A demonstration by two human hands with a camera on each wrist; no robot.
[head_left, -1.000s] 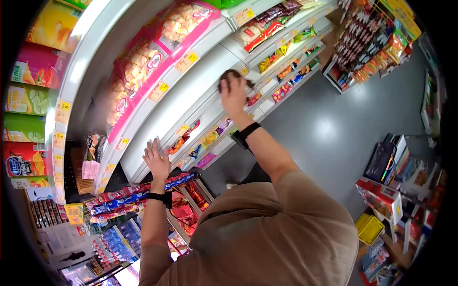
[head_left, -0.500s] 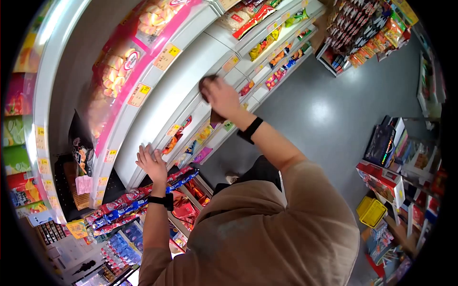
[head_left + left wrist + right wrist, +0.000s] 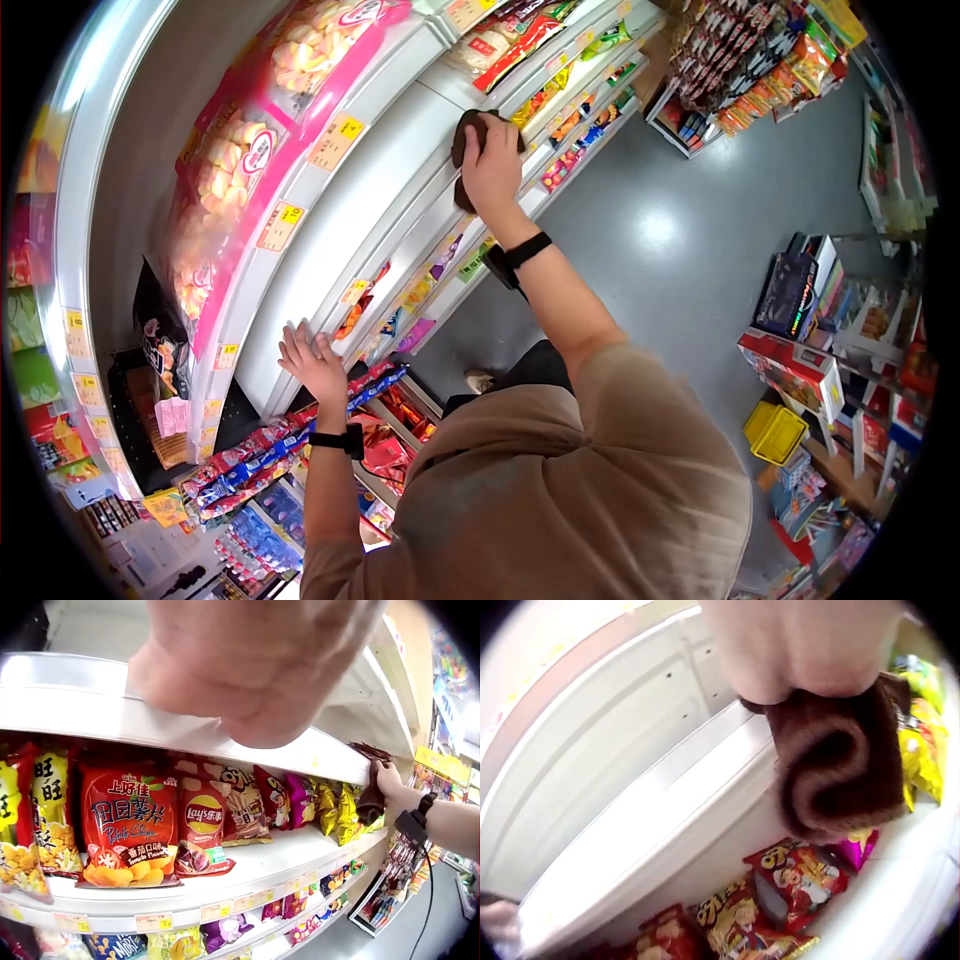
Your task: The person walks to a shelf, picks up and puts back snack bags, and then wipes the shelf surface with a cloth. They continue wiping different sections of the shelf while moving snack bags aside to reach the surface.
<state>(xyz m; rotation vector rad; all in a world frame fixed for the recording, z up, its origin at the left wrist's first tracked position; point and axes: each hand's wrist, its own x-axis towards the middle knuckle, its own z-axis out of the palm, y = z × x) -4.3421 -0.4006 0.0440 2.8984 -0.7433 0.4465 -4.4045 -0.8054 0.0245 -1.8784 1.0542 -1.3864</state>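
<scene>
My right hand (image 3: 493, 180) grips a dark brown cloth (image 3: 466, 142) at the front edge of a bare white shelf (image 3: 345, 225). In the right wrist view the cloth (image 3: 870, 761) hangs in a loose fold below the fingers, over the shelf lip. At the shelf's near end, my left hand (image 3: 318, 370) rests on the front edge with its fingers spread and fairly straight. Close below the left hand, the left wrist view shows potato chip bags (image 3: 131, 825) on the shelf underneath.
Bags of marshmallows (image 3: 228, 165) fill the shelf above. Snack bags (image 3: 520, 45) lie farther along. A rack of hanging snacks (image 3: 735, 60) stands beyond the shelves. Grey floor (image 3: 650, 220) lies to the right, with a yellow basket (image 3: 775, 433) behind.
My right hand first slid the cloth along the shelf edge toward me, then back toward the far end. My left hand stays at the near end while the head view shifts a little.
</scene>
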